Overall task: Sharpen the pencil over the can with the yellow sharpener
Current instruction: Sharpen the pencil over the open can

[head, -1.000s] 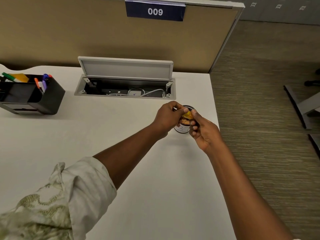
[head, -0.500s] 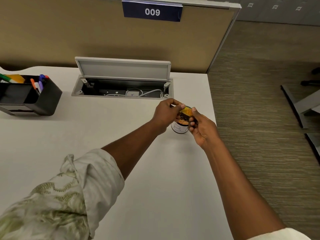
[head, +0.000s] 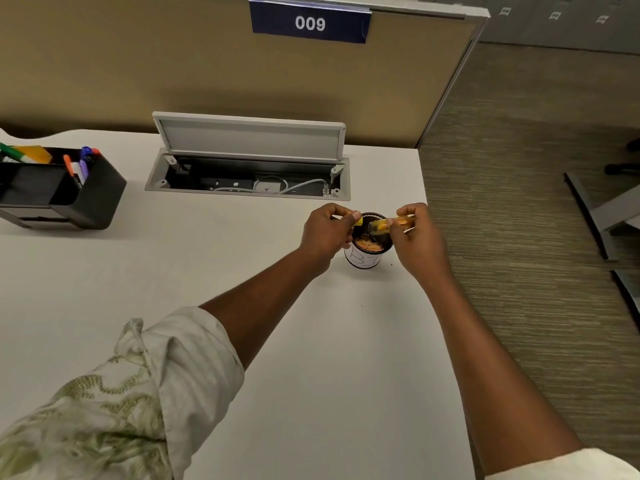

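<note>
A small black can (head: 363, 259) with a white label stands near the desk's right edge, with orange shavings (head: 370, 244) inside. My left hand (head: 325, 233) pinches a small yellow sharpener piece (head: 358, 222) at the can's left rim. My right hand (head: 414, 237) holds a short see-through casing (head: 384, 225) with orange bits inside, lying sideways above the can's mouth with its open end facing left. The two pieces are apart. I cannot make out the pencil for sure; a thin pale strip (head: 408, 231) shows under my right fingers.
A black desk organiser (head: 97, 199) with markers stands at the far left. An open cable hatch (head: 249, 157) with its lid up lies behind the can. The white desk (head: 207, 265) ends just right of the can; carpet floor and a partition wall surround it.
My hands were pressed together around the yellow sharpener over the can. Now they have drawn apart, the yellow piece going left and the see-through casing going right.
</note>
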A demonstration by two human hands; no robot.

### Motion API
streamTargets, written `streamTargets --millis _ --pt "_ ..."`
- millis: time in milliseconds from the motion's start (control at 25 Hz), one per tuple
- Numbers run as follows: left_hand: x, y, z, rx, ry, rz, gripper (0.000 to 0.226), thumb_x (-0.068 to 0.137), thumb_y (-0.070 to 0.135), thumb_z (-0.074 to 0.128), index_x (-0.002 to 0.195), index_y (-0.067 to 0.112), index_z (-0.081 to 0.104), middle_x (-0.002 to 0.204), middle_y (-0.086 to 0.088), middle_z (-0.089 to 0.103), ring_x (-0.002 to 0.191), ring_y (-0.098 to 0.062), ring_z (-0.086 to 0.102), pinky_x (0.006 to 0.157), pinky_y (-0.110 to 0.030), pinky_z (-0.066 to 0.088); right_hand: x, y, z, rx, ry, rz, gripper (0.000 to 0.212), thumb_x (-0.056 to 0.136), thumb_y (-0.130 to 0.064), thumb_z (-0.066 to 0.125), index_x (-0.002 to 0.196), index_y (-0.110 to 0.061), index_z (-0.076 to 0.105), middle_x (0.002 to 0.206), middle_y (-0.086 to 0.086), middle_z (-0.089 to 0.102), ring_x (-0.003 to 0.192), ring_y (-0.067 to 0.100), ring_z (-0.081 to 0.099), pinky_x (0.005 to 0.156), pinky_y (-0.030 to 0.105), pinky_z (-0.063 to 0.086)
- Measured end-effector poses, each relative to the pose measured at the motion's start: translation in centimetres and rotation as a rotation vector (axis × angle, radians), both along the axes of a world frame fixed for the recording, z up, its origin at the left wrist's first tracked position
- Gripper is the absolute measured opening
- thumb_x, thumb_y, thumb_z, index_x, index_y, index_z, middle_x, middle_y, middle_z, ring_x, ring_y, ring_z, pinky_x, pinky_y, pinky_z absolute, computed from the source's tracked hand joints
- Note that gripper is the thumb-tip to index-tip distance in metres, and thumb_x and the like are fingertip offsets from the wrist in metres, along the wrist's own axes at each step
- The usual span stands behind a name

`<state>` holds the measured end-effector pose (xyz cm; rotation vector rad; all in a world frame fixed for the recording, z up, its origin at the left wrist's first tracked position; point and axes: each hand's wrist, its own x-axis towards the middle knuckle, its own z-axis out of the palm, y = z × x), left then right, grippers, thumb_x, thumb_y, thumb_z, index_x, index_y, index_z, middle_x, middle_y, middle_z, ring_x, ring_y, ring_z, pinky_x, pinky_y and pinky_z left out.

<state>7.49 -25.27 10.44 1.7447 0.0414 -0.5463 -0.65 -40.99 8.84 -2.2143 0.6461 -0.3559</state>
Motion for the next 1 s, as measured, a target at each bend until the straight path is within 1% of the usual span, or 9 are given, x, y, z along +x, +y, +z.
streamTargets --millis 40,120,240,360,520,680,880,960,1000 --pt "0.0 0.3 -0.2 0.005 0.005 0.004 0.025 0.094 0.025 0.067 0.109 0.005 0.068 0.086 -0.011 0.069 0.071 -0.020 0.063 0.075 -0.040 0.060 0.0 -0.1 0.1 -0.113 0.013 0.065 0.023 0.094 -0.027 0.067 0.113 -0.018 0.056 0.093 -0.001 0.066 0.067 0.003 0.056 0.054 0.019 0.038" --pt "0.0 0.7 -0.5 0.017 0.016 0.011 0.026 0.094 0.026 0.068 0.108 0.004 0.068 0.085 -0.012 0.068 0.072 -0.021 0.062 0.076 -0.042 0.060 0.1 -0.1 0.2 -0.220 0.040 0.134 0.030 0.090 -0.022 0.072 0.114 -0.020 0.053 0.093 0.004 0.066 0.067 0.013 0.058 0.054 0.025 0.043" --pt "0.0 1.3 -0.8 0.027 0.029 0.012 0.026 0.094 0.026 0.068 0.108 0.005 0.068 0.083 -0.011 0.068 0.070 -0.020 0.062 0.077 -0.042 0.061 0.1 0.2 0.4 -0.299 0.069 0.150 0.040 0.088 -0.024 0.075 0.117 -0.022 0.047 0.095 0.009 0.067 0.077 0.028 0.062 0.061 0.039 0.053" --pt "-0.2 1.7 -1.1 0.034 0.036 0.006 0.027 0.093 0.028 0.068 0.108 0.005 0.068 0.082 -0.009 0.068 0.070 -0.020 0.063 0.076 -0.042 0.061 -0.1 0.3 0.7 -0.338 0.042 0.152 0.040 0.088 -0.026 0.076 0.112 -0.021 0.045 0.092 0.009 0.067 0.080 0.028 0.064 0.061 0.045 0.056" --pt "-0.5 2.2 -1.4 0.028 0.033 0.007 0.027 0.093 0.027 0.069 0.106 0.004 0.069 0.079 -0.007 0.068 0.069 -0.020 0.063 0.075 -0.042 0.061 -0.5 0.7 0.9 -0.370 -0.066 0.136 0.033 0.089 -0.027 0.074 0.109 -0.021 0.049 0.089 0.006 0.066 0.080 0.027 0.062 0.059 0.041 0.054" --pt "-0.8 2.3 -1.4 0.022 0.044 0.008 0.026 0.093 0.027 0.069 0.105 0.004 0.069 0.077 -0.006 0.068 0.069 -0.020 0.063 0.074 -0.042 0.061 -1.0 1.4 0.8 -0.428 -0.174 0.127 0.030 0.092 -0.024 0.071 0.116 -0.019 0.054 0.097 0.005 0.070 0.085 0.025 0.064 0.061 0.039 0.054" --pt "-1.3 2.4 -1.3 0.004 0.060 0.008 0.026 0.093 0.026 0.069 0.106 0.004 0.069 0.079 -0.008 0.068 0.069 -0.020 0.063 0.072 -0.039 0.060 -0.9 1.5 0.7 -0.433 -0.160 0.133 0.028 0.093 -0.022 0.069 0.118 -0.020 0.058 0.099 0.003 0.073 0.087 0.026 0.065 0.065 0.039 0.054" --pt "-1.5 2.6 -1.0 -0.013 0.073 0.001 0.026 0.093 0.025 0.069 0.106 0.003 0.069 0.079 -0.009 0.068 0.069 -0.021 0.063 0.071 -0.038 0.060 -1.1 1.4 0.7 -0.369 -0.159 0.106 0.027 0.092 -0.020 0.070 0.117 -0.020 0.060 0.099 0.004 0.073 0.088 0.025 0.067 0.066 0.034 0.054" --pt "-1.5 2.7 -0.9 -0.027 0.080 -0.006 0.026 0.093 0.024 0.069 0.106 0.002 0.069 0.079 -0.009 0.067 0.069 -0.021 0.063 0.071 -0.039 0.060 -1.1 1.2 0.8 -0.281 -0.174 0.068 0.027 0.092 -0.019 0.071 0.117 -0.021 0.061 0.098 0.004 0.074 0.086 0.023 0.069 0.066 0.031 0.054"
